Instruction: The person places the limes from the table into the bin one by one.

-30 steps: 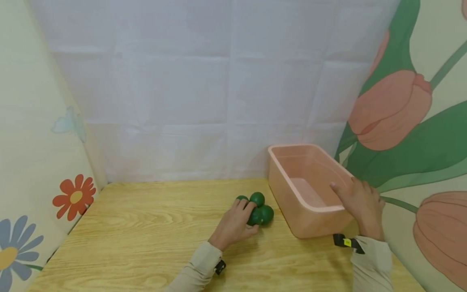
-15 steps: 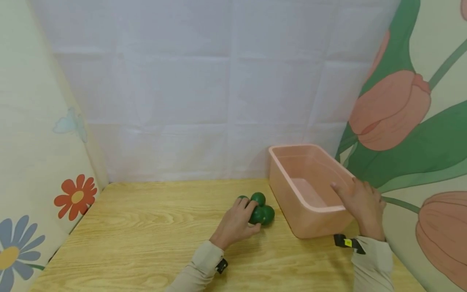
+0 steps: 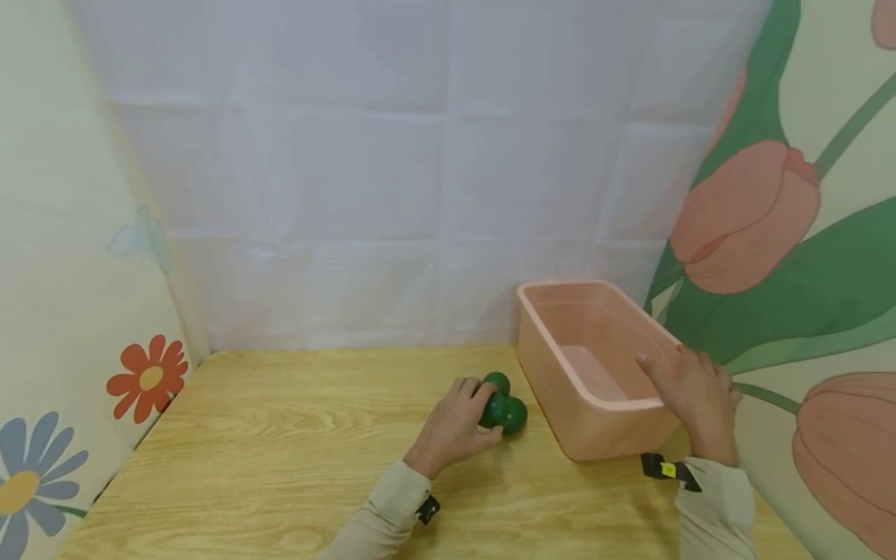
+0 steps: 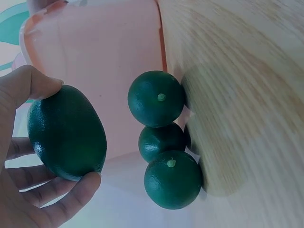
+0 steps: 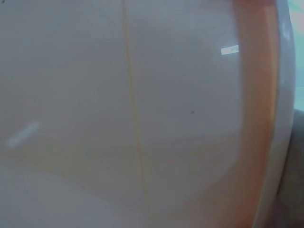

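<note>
My left hand [image 3: 455, 426] holds a dark green lime [image 4: 66, 133] between thumb and fingertips, close over the wooden table. Beside it in the left wrist view are three more limes, grouped on the table: one lime [image 4: 156, 99], a partly covered lime [image 4: 159, 145] and another lime [image 4: 173, 183]. From the head, the hand hides part of this group. My right hand [image 3: 696, 397] grips the right rim of a pink plastic bin [image 3: 616, 434], thumb on the inner side and fingers over the outside. The right wrist view shows only the bin's wall [image 5: 190, 85].
The wooden table [image 3: 294, 435] spreads to the left of the limes. A white cloth [image 3: 336, 171] hangs behind it. Flower-printed sheets stand on both sides, the right sheet [image 3: 840, 311] close behind my right hand.
My left hand has shifted very slightly right with the lime, and its fingers now cover the lime at the group's back left. The right hand stays on the bin's rim.
</note>
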A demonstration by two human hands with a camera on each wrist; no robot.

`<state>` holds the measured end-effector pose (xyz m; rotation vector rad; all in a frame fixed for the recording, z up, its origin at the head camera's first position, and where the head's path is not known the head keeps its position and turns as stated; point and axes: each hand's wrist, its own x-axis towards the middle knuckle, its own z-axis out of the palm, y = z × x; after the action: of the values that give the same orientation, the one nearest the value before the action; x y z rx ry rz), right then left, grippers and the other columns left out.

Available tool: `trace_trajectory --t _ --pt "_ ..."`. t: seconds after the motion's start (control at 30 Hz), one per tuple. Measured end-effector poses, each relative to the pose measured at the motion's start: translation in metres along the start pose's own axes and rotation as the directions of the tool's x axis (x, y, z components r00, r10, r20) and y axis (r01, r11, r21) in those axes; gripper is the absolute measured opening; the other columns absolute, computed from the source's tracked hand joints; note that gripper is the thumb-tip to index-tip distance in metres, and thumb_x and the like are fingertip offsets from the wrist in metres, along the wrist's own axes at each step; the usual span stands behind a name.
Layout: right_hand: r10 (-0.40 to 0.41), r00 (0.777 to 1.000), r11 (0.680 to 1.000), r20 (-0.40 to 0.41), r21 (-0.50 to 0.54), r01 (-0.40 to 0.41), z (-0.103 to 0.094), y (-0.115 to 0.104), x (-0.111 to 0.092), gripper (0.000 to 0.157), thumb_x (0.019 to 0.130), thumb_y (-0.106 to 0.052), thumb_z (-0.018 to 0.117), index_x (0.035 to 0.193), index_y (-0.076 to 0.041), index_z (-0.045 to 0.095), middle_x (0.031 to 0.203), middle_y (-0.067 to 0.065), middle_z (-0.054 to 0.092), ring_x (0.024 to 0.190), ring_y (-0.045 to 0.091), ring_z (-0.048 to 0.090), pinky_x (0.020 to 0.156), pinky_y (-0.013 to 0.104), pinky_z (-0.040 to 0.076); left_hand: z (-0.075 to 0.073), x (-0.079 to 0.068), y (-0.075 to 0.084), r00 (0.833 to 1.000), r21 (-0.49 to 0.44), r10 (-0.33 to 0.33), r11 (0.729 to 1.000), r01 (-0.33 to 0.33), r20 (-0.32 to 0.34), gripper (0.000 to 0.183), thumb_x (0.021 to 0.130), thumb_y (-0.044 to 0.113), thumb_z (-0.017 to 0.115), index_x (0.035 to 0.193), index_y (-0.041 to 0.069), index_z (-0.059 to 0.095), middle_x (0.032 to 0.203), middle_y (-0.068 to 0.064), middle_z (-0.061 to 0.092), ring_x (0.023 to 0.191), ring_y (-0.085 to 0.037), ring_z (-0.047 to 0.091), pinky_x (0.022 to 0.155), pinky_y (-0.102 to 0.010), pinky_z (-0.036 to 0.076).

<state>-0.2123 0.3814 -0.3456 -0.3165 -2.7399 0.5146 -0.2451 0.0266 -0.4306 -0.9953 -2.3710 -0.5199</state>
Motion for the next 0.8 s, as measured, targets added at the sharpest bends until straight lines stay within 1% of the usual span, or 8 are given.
trace_trajectory --t 0.17,0.3,0.47,0.67,0.8 --pt "-0.010 1.000 1.000 -0.012 0.010 0.010 0.001 0.000 -0.001 0.091 0.098 -0.064 0.041 0.148 0.011 0.032 0.139 0.043 0.033 0.119 0.072 0.026 0.082 0.080 0.025 -0.001 0.003 0.003 1.000 -0.020 0.000 1.000 0.000 -0.023 0.048 0.086 0.034 0.074 0.125 0.011 0.059 0.112 -0.007 0.061 0.093 -0.015 0.055 0.067 -0.019 0.051" --pt "-0.008 1.000 1.000 -0.018 0.011 0.008 0.001 0.001 -0.002 0.091 0.098 -0.065 0.041 0.147 0.011 0.033 0.139 0.043 0.034 0.118 0.072 0.027 0.082 0.080 0.025 -0.002 0.005 0.005 0.999 -0.035 -0.008 0.999 0.006 -0.034 0.048 0.086 0.034 0.073 0.125 0.010 0.059 0.113 -0.008 0.060 0.094 -0.016 0.055 0.067 -0.020 0.053" --pt "-0.001 1.000 1.000 -0.005 0.000 0.001 0.001 0.001 0.000 0.092 0.098 -0.066 0.040 0.148 0.011 0.032 0.140 0.043 0.033 0.119 0.072 0.027 0.082 0.080 0.025 -0.004 0.008 0.006 0.999 -0.040 -0.021 0.999 0.020 -0.036 0.049 0.086 0.035 0.073 0.126 0.010 0.058 0.113 -0.007 0.060 0.096 -0.016 0.055 0.067 -0.020 0.054" --pt "0.004 1.000 1.000 0.013 0.001 -0.004 0.000 0.002 -0.001 0.091 0.099 -0.065 0.039 0.148 0.011 0.031 0.140 0.044 0.031 0.119 0.073 0.025 0.082 0.082 0.024 -0.005 0.009 0.008 0.999 -0.045 -0.019 0.999 0.017 -0.039 0.049 0.086 0.035 0.073 0.126 0.010 0.058 0.114 -0.008 0.060 0.097 -0.017 0.056 0.068 -0.021 0.055" --pt "0.001 1.000 1.000 0.010 0.003 -0.001 0.000 0.001 -0.001 0.090 0.099 -0.064 0.039 0.148 0.011 0.031 0.140 0.044 0.031 0.120 0.072 0.025 0.083 0.082 0.024 -0.005 0.011 0.009 0.999 -0.066 -0.019 0.998 0.015 -0.050 0.049 0.087 0.035 0.073 0.127 0.011 0.058 0.115 -0.008 0.060 0.098 -0.018 0.056 0.070 -0.023 0.055"
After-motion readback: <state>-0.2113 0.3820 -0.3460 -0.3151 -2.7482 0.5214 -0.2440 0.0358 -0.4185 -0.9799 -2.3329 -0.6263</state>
